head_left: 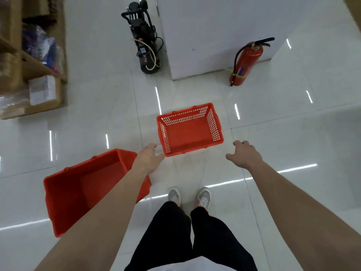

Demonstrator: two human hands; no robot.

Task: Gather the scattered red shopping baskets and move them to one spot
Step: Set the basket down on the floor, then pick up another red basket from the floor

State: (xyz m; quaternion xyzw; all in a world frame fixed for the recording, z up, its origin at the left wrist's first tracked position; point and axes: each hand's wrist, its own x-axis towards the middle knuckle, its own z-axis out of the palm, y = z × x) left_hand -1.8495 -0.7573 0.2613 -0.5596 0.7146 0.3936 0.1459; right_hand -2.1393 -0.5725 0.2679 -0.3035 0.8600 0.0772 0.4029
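A red mesh-sided shopping basket (189,130) stands empty on the white tiled floor straight ahead of my feet. A second, larger-looking red basket (82,188) sits on the floor to my left, partly hidden under my left forearm. My left hand (149,157) hovers with relaxed fingers just beside the near left corner of the mesh basket, holding nothing. My right hand (244,155) is stretched out to the right of that basket, fingers loosely spread, apart from it and empty.
A red fire extinguisher (246,61) stands against a white pillar (214,36) ahead. A black machine with hoses (143,36) stands left of the pillar. Wooden shelving (33,65) with packaged goods lines the far left. My shoes (189,196) are behind the mesh basket.
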